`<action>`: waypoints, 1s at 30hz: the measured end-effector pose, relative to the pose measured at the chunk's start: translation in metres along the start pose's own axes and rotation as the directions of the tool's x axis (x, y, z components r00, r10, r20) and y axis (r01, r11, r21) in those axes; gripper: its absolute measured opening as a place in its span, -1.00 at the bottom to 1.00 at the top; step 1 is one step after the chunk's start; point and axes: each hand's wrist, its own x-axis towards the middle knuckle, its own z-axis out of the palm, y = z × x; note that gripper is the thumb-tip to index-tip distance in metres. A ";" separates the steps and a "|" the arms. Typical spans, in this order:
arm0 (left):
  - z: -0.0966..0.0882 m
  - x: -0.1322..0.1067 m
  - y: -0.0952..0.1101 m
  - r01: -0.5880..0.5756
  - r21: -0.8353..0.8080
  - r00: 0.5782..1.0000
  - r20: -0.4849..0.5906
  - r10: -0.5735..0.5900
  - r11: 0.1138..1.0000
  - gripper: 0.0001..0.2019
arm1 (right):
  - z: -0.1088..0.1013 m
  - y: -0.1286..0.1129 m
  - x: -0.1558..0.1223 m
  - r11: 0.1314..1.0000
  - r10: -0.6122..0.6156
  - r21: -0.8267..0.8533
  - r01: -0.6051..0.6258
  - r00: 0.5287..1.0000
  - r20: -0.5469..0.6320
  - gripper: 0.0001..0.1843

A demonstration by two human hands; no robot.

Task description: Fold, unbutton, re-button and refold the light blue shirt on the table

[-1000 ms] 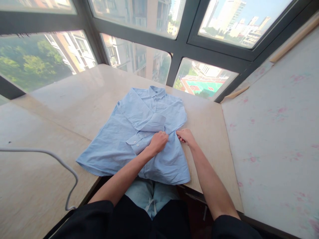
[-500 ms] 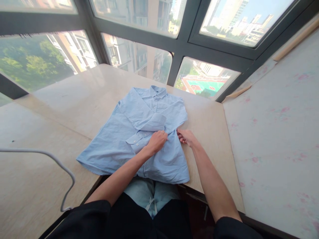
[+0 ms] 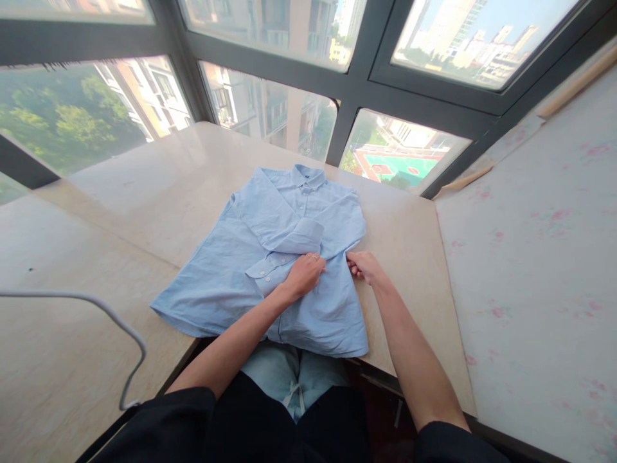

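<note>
A light blue button-up shirt (image 3: pixel 216 270) lies front up on the pale tabletop, its collar toward the window. Both sleeves are folded inward across the front, the cuffs lying near the middle. My left hand (image 3: pixel 306 273), with a ring on one finger, is closed on the fabric just below the upper cuff; its fingertips are partly hidden. At the shirt's right side edge, my right hand (image 3: pixel 364 266) pinches the cloth below the sleeve fold, with the fingers curled. Creases run through the fabric between the two hands.
The pale table (image 3: pixel 120 193) reaches back to dark-framed windows (image 3: pixel 357 83). A grey-white cable (image 3: pixel 110 312) curves over its left part. On the right stands a wall with flowered paper (image 3: pixel 530 276), peeling along its upper edge. The table's front edge runs close to my lap.
The view has shifted slightly, so the scene sits a little farther right. Both hands keep their hold on the shirt, with hardly any movement against it.
</note>
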 end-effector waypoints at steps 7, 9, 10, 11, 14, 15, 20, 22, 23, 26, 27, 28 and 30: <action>0.003 -0.017 -0.004 -0.073 -0.026 0.993 -0.096 0.070 0.997 -0.72 | -0.015 0.017 -0.007 0.998 -0.018 -0.059 0.015 0.999 -0.050 -0.74; 0.004 -0.021 -0.002 -0.087 -0.009 0.992 -0.091 0.086 0.996 -0.66 | -0.014 0.019 -0.008 0.997 -0.040 -0.076 0.034 0.996 -0.079 -0.74; 0.004 -0.024 -0.001 -0.086 0.000 0.993 -0.084 0.086 0.996 -0.63 | -0.014 0.019 -0.008 0.996 -0.054 -0.080 0.046 0.994 -0.098 -0.75; 0.005 -0.026 0.001 -0.084 0.006 0.994 -0.075 0.084 0.996 -0.60 | -0.013 0.019 -0.010 0.995 -0.069 -0.081 0.060 0.991 -0.118 -0.76; 0.009 -0.035 0.007 -0.071 0.012 0.995 -0.063 0.072 0.997 -0.49 | -0.011 0.020 -0.019 0.993 -0.102 -0.072 0.092 0.982 -0.157 -0.77; 0.011 -0.039 0.010 -0.064 0.011 0.996 -0.065 0.064 0.998 -0.46 | -0.010 0.021 -0.024 0.993 -0.104 -0.069 0.094 0.983 -0.148 -0.73; 0.017 -0.053 0.027 -0.009 0.019 0.996 -0.086 0.011 1.000 -0.29 | -0.010 0.031 -0.061 0.991 -0.100 -0.088 0.105 0.993 0.055 -0.51; 0.018 -0.056 0.031 0.008 0.018 0.996 -0.089 -0.006 1.000 -0.24 | -0.010 0.038 -0.076 0.985 -0.118 -0.107 0.134 0.983 0.143 -0.49; 0.019 -0.056 0.033 0.015 0.016 0.996 -0.087 -0.013 1.000 -0.22 | -0.010 0.042 -0.083 0.984 -0.124 -0.104 0.144 0.977 0.175 -0.50; 0.019 -0.056 0.034 0.028 0.008 0.997 -0.071 -0.028 1.000 -0.23 | -0.012 0.060 -0.100 0.990 -0.126 -0.039 0.136 0.974 0.190 -0.59; 0.019 -0.055 0.034 0.033 0.006 0.997 -0.067 -0.032 0.999 -0.23 | -0.014 0.067 -0.104 0.992 -0.119 -0.019 0.124 0.978 0.173 -0.62; 0.019 -0.055 0.034 0.036 0.005 0.997 -0.064 -0.036 0.999 -0.24 | -0.015 0.074 -0.108 0.994 -0.106 -0.008 0.108 0.983 0.153 -0.65; 0.019 -0.054 0.033 0.043 0.005 0.997 -0.059 -0.043 0.999 -0.25 | -0.017 0.088 -0.115 0.997 -0.068 -0.017 0.070 0.993 0.099 -0.69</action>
